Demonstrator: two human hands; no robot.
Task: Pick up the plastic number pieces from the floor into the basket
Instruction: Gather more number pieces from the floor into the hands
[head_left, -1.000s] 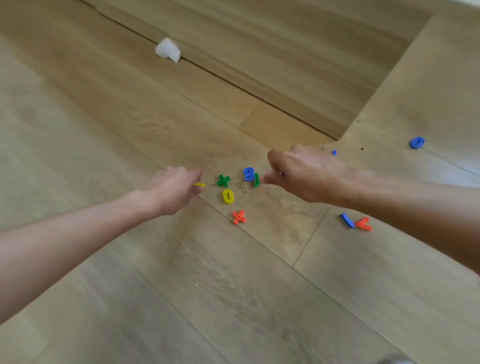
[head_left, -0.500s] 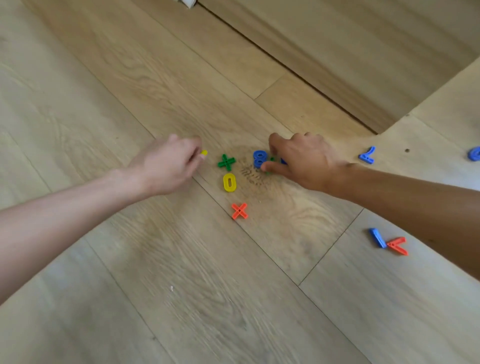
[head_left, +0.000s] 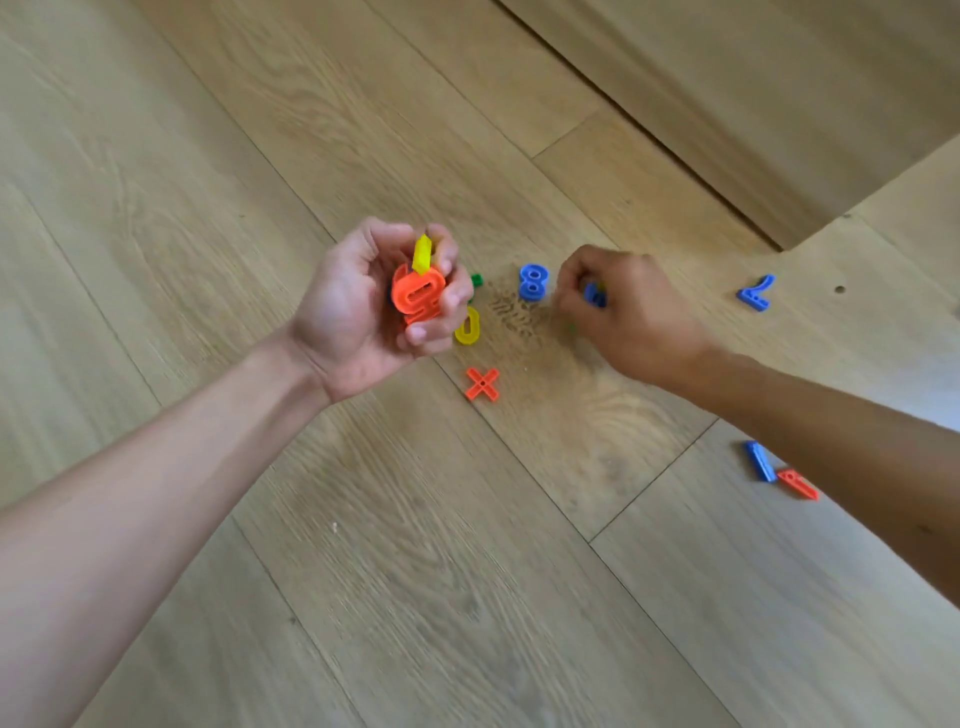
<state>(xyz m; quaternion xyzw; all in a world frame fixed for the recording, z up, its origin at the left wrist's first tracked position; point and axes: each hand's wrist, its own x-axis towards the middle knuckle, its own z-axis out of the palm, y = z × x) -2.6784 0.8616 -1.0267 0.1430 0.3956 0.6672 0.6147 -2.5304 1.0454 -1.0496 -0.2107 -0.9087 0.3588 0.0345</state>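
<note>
My left hand (head_left: 363, 312) is turned palm up and grips an orange number piece (head_left: 415, 296) and a yellow piece (head_left: 422, 254). My right hand (head_left: 628, 312) is low over the floor and pinches a blue piece (head_left: 594, 295). On the floor between my hands lie a blue 8 (head_left: 532, 282), a yellow 0 (head_left: 467, 326), an orange X (head_left: 482, 384) and a green piece (head_left: 477, 281), mostly hidden behind my left fingers. A blue 7 (head_left: 756, 293) lies to the right. A blue 1 (head_left: 759, 460) and an orange piece (head_left: 797, 484) lie beside my right forearm. No basket is in view.
The floor is light wooden planks. A wooden step or wall base (head_left: 727, 104) runs diagonally across the upper right, with its corner near the blue 7.
My left hand has lifted off the floor and turned palm up, showing the orange and yellow pieces. My right hand has closed on a blue piece beside the blue 8. The view has moved closer.
</note>
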